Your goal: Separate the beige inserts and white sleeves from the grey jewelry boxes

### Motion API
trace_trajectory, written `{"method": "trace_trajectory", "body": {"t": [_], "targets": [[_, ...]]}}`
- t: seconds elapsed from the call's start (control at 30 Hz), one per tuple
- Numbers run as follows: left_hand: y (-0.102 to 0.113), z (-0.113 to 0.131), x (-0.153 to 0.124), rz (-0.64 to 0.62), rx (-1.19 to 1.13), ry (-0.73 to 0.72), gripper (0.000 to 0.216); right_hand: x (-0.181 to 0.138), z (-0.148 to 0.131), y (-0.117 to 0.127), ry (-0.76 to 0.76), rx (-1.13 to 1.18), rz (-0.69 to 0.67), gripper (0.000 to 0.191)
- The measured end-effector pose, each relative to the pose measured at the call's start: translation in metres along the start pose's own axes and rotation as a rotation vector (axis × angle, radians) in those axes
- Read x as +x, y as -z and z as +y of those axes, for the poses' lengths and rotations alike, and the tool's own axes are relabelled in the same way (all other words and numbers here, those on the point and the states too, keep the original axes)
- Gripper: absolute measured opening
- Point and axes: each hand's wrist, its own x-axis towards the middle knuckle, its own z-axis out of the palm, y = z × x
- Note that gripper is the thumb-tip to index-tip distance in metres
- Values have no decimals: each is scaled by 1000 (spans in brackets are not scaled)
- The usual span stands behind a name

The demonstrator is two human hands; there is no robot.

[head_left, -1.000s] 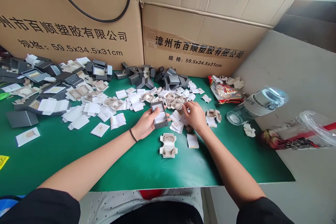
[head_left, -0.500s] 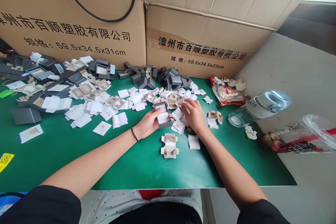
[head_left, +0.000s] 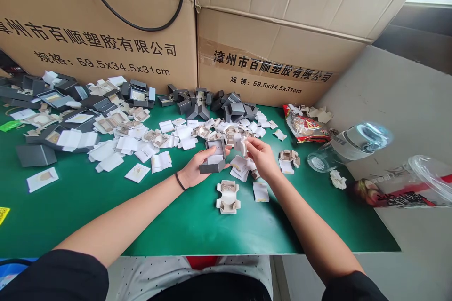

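We note the left hand (head_left: 197, 167) gripping a grey box (head_left: 211, 168); the right hand (head_left: 263, 159) pinches white paper (head_left: 240, 144).

A plain green table (head_left: 158, 230). The open box (head_left: 213, 168) is dark grey with white inside; loose paper cards (head_left: 137, 172) are white, one cardboard insert (head_left: 228, 196) white and beige. Tan cartons (head_left: 300, 19) carry black lettering (head_left: 271, 66). White fabric (head_left: 141, 270) has black dots.

Hands, n=2: left hand (head_left: 198, 168), right hand (head_left: 263, 157). Held: 1 grey box (head_left: 212, 168), 1 white piece (head_left: 240, 143). Opened insert (head_left: 228, 196), 6 o'clock: 1. Bottle (head_left: 345, 146), 3 o'clock: 1. Loose papers (head_left: 161, 162): overlapping, uncountable.
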Motion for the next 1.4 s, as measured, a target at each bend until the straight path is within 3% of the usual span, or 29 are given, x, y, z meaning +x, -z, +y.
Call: {"method": "trace_trajectory", "body": {"t": [0.07,0.17,0.4,0.5,0.6,0.7,0.77,0.93,1.2,1.4], "targets": [[0,0,0,8,-29,3,26,-2,1,-4,-136,164,-123,29],[1,1,2,22,-69,28,25,-3,4,-8,-224,301,-208,30],[9,0,5,-27,-74,25,25,-2,8,-9,-229,292,-211,34],[9,1,5,-11,-51,1,28,-5,6,-8,-67,74,-76,35],[7,3,4,46,-24,-68,27,-8,1,-3,290,-236,65,35],[4,4,3,107,51,-133,28,-8,-2,3,625,-574,47,36],[3,2,3,118,94,-165,31,-7,-2,6,749,-784,-33,44],[2,1,2,155,128,-211,32,-3,4,7,776,-988,-159,44],[3,3,1,162,113,-195,32,0,12,9,739,-944,-247,45],[3,2,1,139,203,-152,33,-3,13,3,748,-855,-236,44]]}}
